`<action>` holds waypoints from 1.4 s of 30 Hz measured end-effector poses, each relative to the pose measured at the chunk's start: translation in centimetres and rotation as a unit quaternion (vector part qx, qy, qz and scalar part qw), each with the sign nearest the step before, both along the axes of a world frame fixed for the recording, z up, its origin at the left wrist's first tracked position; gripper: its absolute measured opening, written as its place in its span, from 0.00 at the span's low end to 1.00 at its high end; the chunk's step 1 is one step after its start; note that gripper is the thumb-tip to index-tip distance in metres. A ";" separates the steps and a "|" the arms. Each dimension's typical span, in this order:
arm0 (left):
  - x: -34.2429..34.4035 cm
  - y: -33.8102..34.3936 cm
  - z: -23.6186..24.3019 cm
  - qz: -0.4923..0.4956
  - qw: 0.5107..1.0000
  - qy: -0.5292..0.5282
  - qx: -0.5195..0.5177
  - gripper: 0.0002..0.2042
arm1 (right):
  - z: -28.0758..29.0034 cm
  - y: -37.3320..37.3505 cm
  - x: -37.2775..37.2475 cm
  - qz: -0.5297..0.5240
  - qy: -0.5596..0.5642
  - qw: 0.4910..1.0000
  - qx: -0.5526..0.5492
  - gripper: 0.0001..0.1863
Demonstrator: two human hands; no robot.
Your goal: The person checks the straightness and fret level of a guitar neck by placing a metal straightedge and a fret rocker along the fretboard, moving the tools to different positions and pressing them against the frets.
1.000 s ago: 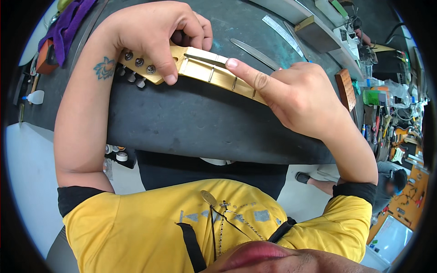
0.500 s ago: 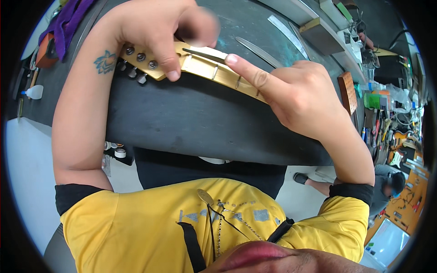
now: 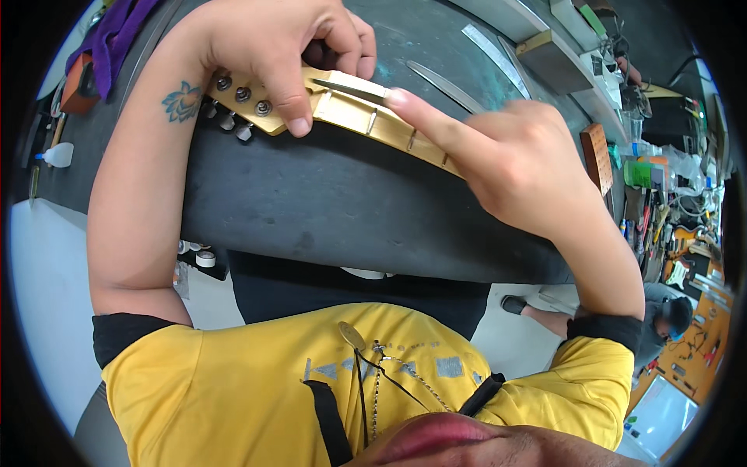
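Observation:
A pale wooden guitar neck [image 3: 397, 134] lies across the dark bench, its headstock with metal tuners [image 3: 243, 95] to the left. My left hand [image 3: 272, 50] is wrapped round the neck where it joins the headstock, thumb on the near side and fingers curled at the far side. A slim dark file [image 3: 354, 89] lies lengthwise along the far part of the fretboard, across the first frets. My right hand [image 3: 513, 159] holds this file, its index finger stretched along it and the other fingers folded. Those folded fingers and the file's other end are hidden.
Beyond the neck lie a curved metal strip [image 3: 443, 86] and a steel ruler [image 3: 496, 58]. A wooden block [image 3: 597, 159] stands at the bench's right. At left are a purple cloth [image 3: 120, 39] and a white bottle [image 3: 58, 155]. Another person [image 3: 654, 331] is at far right.
My right hand and the file have shifted very slightly, and the knuckles are now blurred by motion. The neck sits marginally to the right; my left hand keeps its grip.

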State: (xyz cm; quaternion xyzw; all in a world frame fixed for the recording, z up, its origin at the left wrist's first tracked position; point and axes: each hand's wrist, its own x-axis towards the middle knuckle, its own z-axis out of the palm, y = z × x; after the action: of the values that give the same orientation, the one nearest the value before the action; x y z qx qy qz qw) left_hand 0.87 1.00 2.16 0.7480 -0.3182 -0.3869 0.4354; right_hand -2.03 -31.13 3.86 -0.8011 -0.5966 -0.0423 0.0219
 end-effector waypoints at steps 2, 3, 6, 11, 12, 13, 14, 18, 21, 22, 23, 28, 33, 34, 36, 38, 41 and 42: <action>-0.7 0.2 0.1 -0.005 0.996 -0.087 -0.010 0.19 | -0.3 0.7 0.0 0.004 0.001 1.000 0.014 0.44; -0.7 0.1 0.1 -0.009 0.993 -0.117 -0.014 0.19 | -0.4 0.8 0.0 0.006 -0.003 1.000 0.016 0.44; -0.1 0.4 -0.3 -0.006 0.998 -0.067 -0.014 0.19 | -0.2 -0.3 -0.4 -0.002 0.000 1.000 0.003 0.44; -0.1 0.3 -0.2 0.001 0.999 -0.050 0.007 0.19 | -0.6 1.4 0.1 0.010 -0.018 0.999 0.028 0.44; 0.2 0.5 -0.4 0.010 1.000 -0.001 0.007 0.18 | -0.4 1.4 -0.1 0.007 -0.025 0.999 0.019 0.44; 0.1 0.5 -0.7 0.006 1.000 -0.011 0.000 0.19 | -0.4 1.4 -0.3 0.007 -0.029 1.000 0.009 0.44; 0.1 0.5 -0.9 0.009 1.000 -0.009 0.000 0.19 | -0.3 0.9 -0.5 0.010 -0.026 1.000 0.009 0.44; 0.6 0.3 -1.2 -0.008 0.999 -0.035 0.016 0.20 | -0.5 0.8 -0.2 -0.010 -0.013 1.000 0.000 0.43; 0.4 1.0 -2.2 -0.017 0.993 -0.109 -0.033 0.19 | -0.4 1.5 -0.2 0.008 -0.035 0.999 0.019 0.43; 0.3 0.8 -1.8 -0.015 0.994 -0.106 -0.033 0.19 | -0.5 1.5 -0.2 0.011 -0.038 0.999 0.015 0.42; 0.3 0.5 -1.1 -0.008 0.998 -0.064 -0.021 0.19 | -0.6 1.0 -0.4 0.013 -0.035 0.999 0.014 0.42; 0.4 0.4 -1.5 -0.020 0.996 -0.083 -0.008 0.19 | -1.0 1.3 -0.1 0.009 -0.049 0.998 0.025 0.41; -1.2 -0.2 0.4 0.018 0.998 -0.068 -0.003 0.18 | -0.8 -0.3 -0.4 -0.002 -0.043 0.999 0.009 0.40; -0.8 -0.4 0.4 0.014 0.998 -0.054 -0.003 0.18 | -0.5 -0.7 -0.5 -0.015 -0.038 0.999 -0.005 0.40; -0.1 0.0 0.0 0.007 0.999 -0.044 -0.002 0.18 | -0.9 0.8 0.0 0.001 -0.051 0.999 0.010 0.41; 0.3 0.4 -0.8 -0.003 0.999 -0.043 0.001 0.18 | -1.2 1.4 0.1 0.018 -0.061 0.998 0.027 0.41; -0.2 0.0 -0.8 0.011 1.000 -0.019 -0.020 0.19 | -1.0 0.4 -0.2 0.014 -0.060 0.998 0.025 0.42; -0.7 -0.1 -0.1 0.017 0.999 -0.027 -0.012 0.19 | -0.7 -0.5 -0.4 0.000 -0.047 0.999 0.004 0.42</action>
State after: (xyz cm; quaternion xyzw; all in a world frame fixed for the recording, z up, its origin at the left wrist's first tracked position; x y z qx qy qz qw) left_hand 0.19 0.92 2.04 0.7584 -0.3217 -0.3552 0.4418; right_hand -2.38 -31.63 3.14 -0.7983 -0.5965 -0.0827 -0.0027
